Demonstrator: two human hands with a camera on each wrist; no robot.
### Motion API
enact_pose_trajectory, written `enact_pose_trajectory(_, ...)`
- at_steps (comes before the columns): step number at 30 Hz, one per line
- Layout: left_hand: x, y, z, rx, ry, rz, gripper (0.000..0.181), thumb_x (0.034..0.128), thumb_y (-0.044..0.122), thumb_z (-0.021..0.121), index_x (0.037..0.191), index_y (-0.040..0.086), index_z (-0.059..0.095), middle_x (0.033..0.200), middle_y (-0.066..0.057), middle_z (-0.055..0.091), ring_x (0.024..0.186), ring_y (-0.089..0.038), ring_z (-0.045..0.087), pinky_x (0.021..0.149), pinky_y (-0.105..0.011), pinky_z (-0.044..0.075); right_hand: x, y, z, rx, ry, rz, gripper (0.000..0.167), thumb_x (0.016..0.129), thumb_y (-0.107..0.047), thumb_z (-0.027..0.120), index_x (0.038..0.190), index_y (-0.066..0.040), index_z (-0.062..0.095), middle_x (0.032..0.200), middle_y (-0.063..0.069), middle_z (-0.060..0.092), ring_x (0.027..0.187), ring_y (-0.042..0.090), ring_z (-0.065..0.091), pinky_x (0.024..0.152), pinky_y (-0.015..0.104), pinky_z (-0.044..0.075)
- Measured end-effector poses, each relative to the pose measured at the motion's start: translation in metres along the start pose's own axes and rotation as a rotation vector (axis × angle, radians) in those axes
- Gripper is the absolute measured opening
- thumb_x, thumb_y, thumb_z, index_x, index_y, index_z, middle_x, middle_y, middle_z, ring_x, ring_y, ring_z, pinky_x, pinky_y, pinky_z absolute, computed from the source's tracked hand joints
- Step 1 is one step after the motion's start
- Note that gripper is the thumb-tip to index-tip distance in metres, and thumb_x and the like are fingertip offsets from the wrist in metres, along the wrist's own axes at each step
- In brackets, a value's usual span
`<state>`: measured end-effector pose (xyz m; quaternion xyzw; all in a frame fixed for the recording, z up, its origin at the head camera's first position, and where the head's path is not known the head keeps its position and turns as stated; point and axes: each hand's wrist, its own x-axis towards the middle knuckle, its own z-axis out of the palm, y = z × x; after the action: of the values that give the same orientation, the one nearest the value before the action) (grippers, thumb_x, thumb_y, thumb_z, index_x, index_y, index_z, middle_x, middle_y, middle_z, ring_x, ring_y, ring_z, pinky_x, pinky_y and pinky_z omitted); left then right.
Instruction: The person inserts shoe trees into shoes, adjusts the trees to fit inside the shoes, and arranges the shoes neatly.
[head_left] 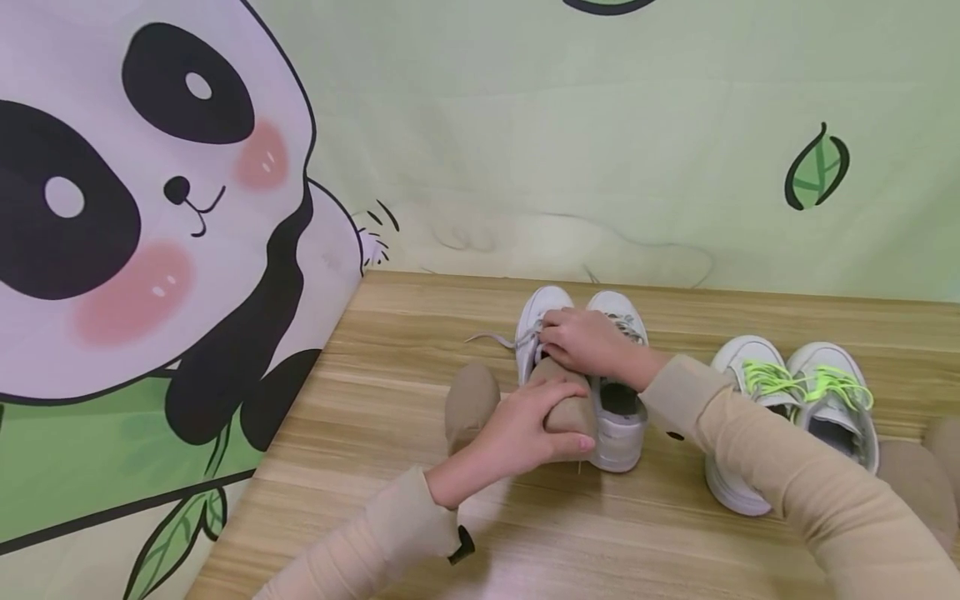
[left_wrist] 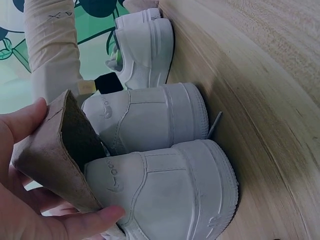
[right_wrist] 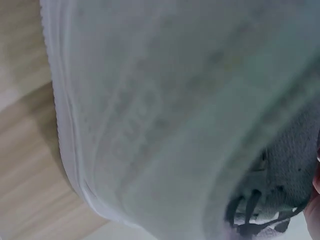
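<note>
A white shoe with grey laces (head_left: 546, 302) stands on the wooden floor, its heel hidden in the head view. My left hand (head_left: 517, 425) grips a brown, hollow shoe insert (left_wrist: 52, 155), its thumb and fingers on either side. The insert's front end sits at this shoe's opening, above the heel (left_wrist: 165, 190). My right hand (head_left: 588, 340) reaches over from the right, with curled fingers holding the shoe's tongue area by the laces; the fingertips are partly hidden. The matching white shoe (head_left: 621, 446) stands close on the right and fills most of the right wrist view.
Another brown insert (head_left: 471, 404) lies left of the pair. To the right stand two white shoes with neon-green laces (head_left: 772, 379), partly behind my right sleeve. More brown inserts (head_left: 918, 483) lie at the right edge. A panda-printed backdrop (head_left: 600, 167) borders the floor.
</note>
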<state>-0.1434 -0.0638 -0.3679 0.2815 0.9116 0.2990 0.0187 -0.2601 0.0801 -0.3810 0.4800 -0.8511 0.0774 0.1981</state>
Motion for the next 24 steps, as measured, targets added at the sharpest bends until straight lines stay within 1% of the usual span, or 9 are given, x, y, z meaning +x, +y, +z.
enact_pose_trajectory(2,0.0003,0.0002,-0.0002,0.007,0.0,0.007,0.051,0.0731,0.041,0.068,0.117,0.02,0.054,0.12,0.007,0.055,0.116,-0.019,0.045,0.092,-0.036,0.039,-0.0008,-0.0008,0.0005,0.032,0.012,0.039,0.009,0.079,-0.013,0.06,0.072,-0.009,0.065,0.077,0.003,0.056,0.063,0.016,0.053,0.057,0.032,0.046)
enact_pose_trajectory(7,0.0009,-0.0001,-0.0012,0.009,-0.016,0.013,0.049,0.0737,0.04,0.067,0.117,0.021,0.054,0.121,0.005,0.054,0.116,-0.02,0.045,0.092,-0.038,0.039,-0.0011,-0.0022,0.0005,0.102,0.015,0.144,0.011,0.081,-0.015,0.059,0.077,-0.011,0.068,0.078,0.003,0.057,0.062,0.015,0.054,0.057,0.031,0.045)
enact_pose_trajectory(11,0.0013,-0.0013,-0.0021,0.01,-0.033,0.014,0.049,0.0741,0.041,0.067,0.117,0.021,0.053,0.122,0.003,0.054,0.118,-0.022,0.044,0.093,-0.04,0.038,-0.0007,-0.0021,0.0016,0.134,0.027,0.201,0.012,0.08,-0.015,0.058,0.078,-0.011,0.069,0.078,0.003,0.058,0.064,0.014,0.056,0.058,0.03,0.046)
enact_pose_trajectory(14,0.002,-0.002,-0.0025,0.023,-0.04,0.02,0.05,0.0744,0.042,0.066,0.118,0.022,0.053,0.121,0.004,0.055,0.117,-0.023,0.045,0.093,-0.04,0.038,-0.0005,-0.0023,0.0018,0.149,0.037,0.225,0.012,0.08,-0.015,0.059,0.077,-0.011,0.07,0.078,0.003,0.059,0.065,0.014,0.056,0.059,0.03,0.046)
enact_pose_trajectory(17,0.0028,-0.002,-0.0026,0.033,-0.035,0.026,0.049,0.0747,0.043,0.065,0.117,0.022,0.053,0.12,0.006,0.056,0.116,-0.021,0.047,0.093,-0.038,0.038,-0.0006,-0.0027,0.0012,0.16,0.039,0.239,0.012,0.08,-0.015,0.058,0.077,-0.011,0.069,0.079,0.003,0.059,0.066,0.014,0.057,0.059,0.03,0.046)
enact_pose_trajectory(20,0.0032,-0.0016,-0.0016,0.03,-0.018,0.012,0.049,0.0747,0.044,0.065,0.117,0.022,0.054,0.119,0.008,0.055,0.114,-0.018,0.048,0.092,-0.036,0.039,-0.0011,-0.0032,0.0006,0.167,0.045,0.237,0.011,0.08,-0.014,0.059,0.076,-0.011,0.069,0.079,0.003,0.059,0.067,0.015,0.056,0.059,0.029,0.046)
enact_pose_trajectory(24,0.0038,-0.0002,0.0006,0.009,0.012,-0.016,0.048,0.0745,0.043,0.066,0.116,0.022,0.054,0.118,0.009,0.056,0.112,-0.016,0.049,0.091,-0.033,0.04,-0.0018,-0.0031,-0.0009,0.166,0.043,0.215,0.011,0.08,-0.014,0.06,0.076,-0.01,0.069,0.078,0.004,0.059,0.067,0.015,0.056,0.059,0.03,0.046)
